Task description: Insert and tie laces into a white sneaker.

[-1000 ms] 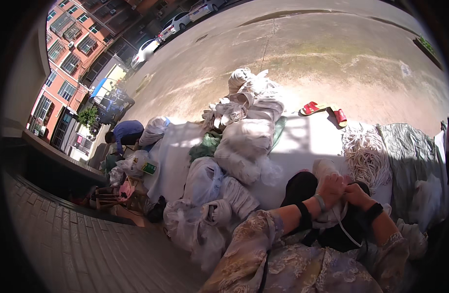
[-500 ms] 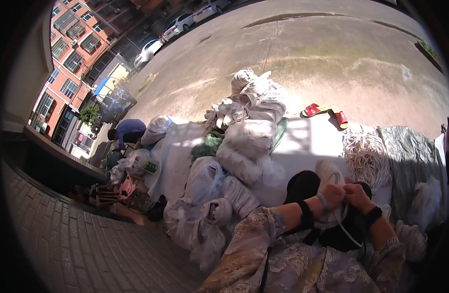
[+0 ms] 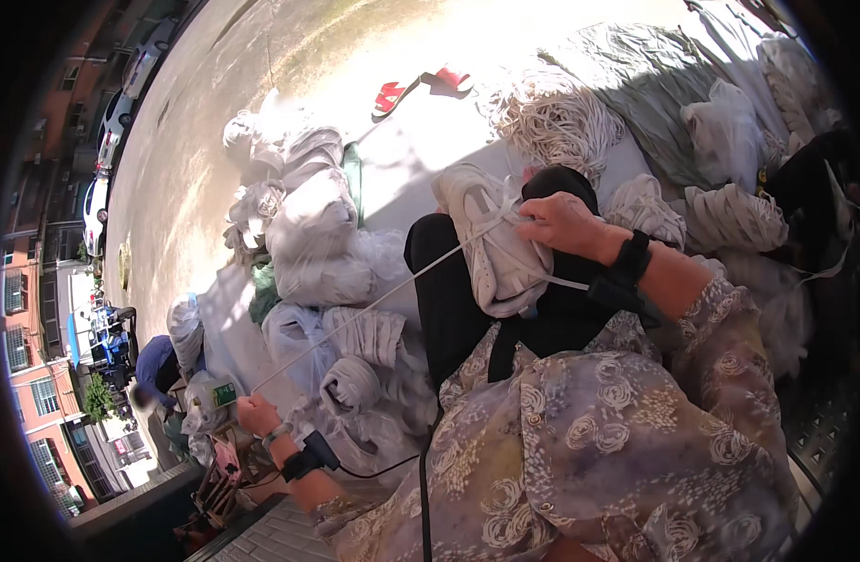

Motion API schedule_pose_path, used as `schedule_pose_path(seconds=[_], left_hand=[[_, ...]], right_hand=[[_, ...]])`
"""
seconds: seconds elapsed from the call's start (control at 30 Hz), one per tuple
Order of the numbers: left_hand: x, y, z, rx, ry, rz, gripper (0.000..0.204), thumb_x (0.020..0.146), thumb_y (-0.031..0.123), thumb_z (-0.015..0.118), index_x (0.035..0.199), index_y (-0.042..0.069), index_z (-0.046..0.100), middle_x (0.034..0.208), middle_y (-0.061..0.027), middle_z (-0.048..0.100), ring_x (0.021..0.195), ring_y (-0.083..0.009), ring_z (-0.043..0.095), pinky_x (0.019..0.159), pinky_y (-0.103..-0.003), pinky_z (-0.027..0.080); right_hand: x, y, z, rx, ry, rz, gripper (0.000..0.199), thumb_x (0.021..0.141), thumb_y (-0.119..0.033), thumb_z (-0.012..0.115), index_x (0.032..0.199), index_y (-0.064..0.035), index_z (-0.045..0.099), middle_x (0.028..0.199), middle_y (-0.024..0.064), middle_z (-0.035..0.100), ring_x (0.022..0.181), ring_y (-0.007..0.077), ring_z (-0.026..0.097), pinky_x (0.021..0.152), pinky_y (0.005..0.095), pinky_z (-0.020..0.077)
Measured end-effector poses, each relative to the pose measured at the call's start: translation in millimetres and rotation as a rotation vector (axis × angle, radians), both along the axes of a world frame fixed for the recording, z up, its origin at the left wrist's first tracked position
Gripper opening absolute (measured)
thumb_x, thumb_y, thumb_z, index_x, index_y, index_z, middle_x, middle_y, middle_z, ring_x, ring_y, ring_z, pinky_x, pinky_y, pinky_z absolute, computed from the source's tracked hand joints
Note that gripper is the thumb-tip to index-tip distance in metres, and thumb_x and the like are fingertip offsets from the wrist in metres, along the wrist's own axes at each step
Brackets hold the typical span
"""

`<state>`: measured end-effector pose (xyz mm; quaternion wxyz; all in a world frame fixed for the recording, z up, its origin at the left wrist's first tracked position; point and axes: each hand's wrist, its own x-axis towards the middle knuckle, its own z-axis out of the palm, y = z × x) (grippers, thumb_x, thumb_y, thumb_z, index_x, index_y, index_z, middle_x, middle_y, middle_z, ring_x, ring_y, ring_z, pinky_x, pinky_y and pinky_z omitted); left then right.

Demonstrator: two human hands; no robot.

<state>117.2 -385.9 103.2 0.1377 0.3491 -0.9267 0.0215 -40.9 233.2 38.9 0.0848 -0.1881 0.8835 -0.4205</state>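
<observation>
White shoe [image 3: 491, 239] resting sole-up on lap, against black trousers [image 3: 448, 300]. Right hand [image 3: 565, 223] on shoe's upper edge, fingers curled and pressed onto it, pinning a white lace [image 3: 374, 302] where it meets the shoe; black wrist strap [image 3: 626, 272] just behind the hand. Lace running taut from shoe, down and away to left hand [image 3: 257, 412]. Left hand far out from shoe, arm extended, fist closed tight around the lace end; no gap seen between fingers. Black strap [image 3: 308, 461] on left wrist too, thin cable trailing from it. Second short length of lace looping off shoe toward right wrist. Between shoe and left hand: heap of bagged white bundles [image 3: 327, 244] in clear plastic, some stacked, some loose. Beyond shoe, on far side: tangle of white laces [image 3: 551, 117] piled on a pale sheet. Further beyond shoe: pair of red sandals [image 3: 420, 89] on bare concrete. Floral sleeve and blouse [image 3: 589, 440] below shoe, filling lower field. Parked cars well beyond the bundles, small and blurred.
</observation>
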Motion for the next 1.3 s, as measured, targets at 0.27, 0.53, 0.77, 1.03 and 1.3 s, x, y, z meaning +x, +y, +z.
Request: schedule_pose_path(seconds=[0.27, 0.53, 0.77, 1.03, 1.3], left_hand=[[-79.2, 88.9, 87.3, 1.964, 1.095, -0.667, 0.015, 0.082, 0.004, 0.050, 0.081, -0.010, 0.056, 0.091, -0.0114, 0.055, 0.062, -0.0094, 0.047, 0.059, -0.022, 0.041], [-146.9, 224.0, 59.0, 1.990, 0.660, -0.656, 0.018, 0.087, 0.018, 0.055, 0.076, 0.005, 0.055, 0.082, -0.0139, 0.061, 0.056, -0.0145, 0.051, 0.058, -0.025, 0.041], [-133.2, 356.3, -3.3, 1.967, 0.058, -0.616, 0.014, 0.087, 0.013, 0.060, 0.091, 0.001, 0.055, 0.080, -0.0088, 0.063, 0.064, -0.0142, 0.063, 0.056, -0.022, 0.050], [-144.8, 409.6, -11.0, 1.959, 0.022, -0.749, 0.038, 0.085, 0.007, 0.059, 0.118, -0.003, 0.044, 0.080, -0.0103, 0.063, 0.062, -0.0125, 0.061, 0.057, -0.022, 0.051], [-147.6, 433.6, -19.3, 2.049, 0.048, -0.724, 0.046, 0.085, 0.007, 0.060, 0.124, -0.002, 0.037, 0.082, -0.0093, 0.064, 0.065, -0.0139, 0.062, 0.059, -0.023, 0.052]], right_hand=[[4.4, 4.7, 4.3, -0.468, -0.564, -0.231, 0.019, 0.090, -0.017, 0.051, 0.083, -0.0021, 0.061, 0.063, -0.0059, 0.046, 0.055, 0.0028, 0.038, 0.051, 0.0190, 0.0334], [9.7, 6.5, 21.9, -0.491, -0.766, -0.229, 0.014, 0.089, -0.015, 0.051, 0.091, -0.0035, 0.058, 0.065, -0.0045, 0.049, 0.050, 0.0024, 0.041, 0.045, 0.0166, 0.0324], [14.0, -28.6, 44.0, -0.488, -0.543, -0.175, 0.014, 0.090, -0.015, 0.051, 0.089, -0.0019, 0.055, 0.060, -0.0015, 0.049, 0.050, 0.0052, 0.044, 0.046, 0.0207, 0.0366], [12.9, -34.5, 60.4, -0.561, -0.585, -0.263, 0.014, 0.092, -0.013, 0.049, 0.096, -0.0028, 0.057, 0.077, -0.0015, 0.055, 0.072, 0.0046, 0.052, 0.063, 0.0194, 0.0428], [18.8, -36.1, 53.0, -0.927, -0.525, -0.361, 0.020, 0.088, -0.012, 0.056, 0.098, 0.0035, 0.063, 0.083, 0.0019, 0.061, 0.076, 0.0063, 0.054, 0.070, 0.0214, 0.0448]])
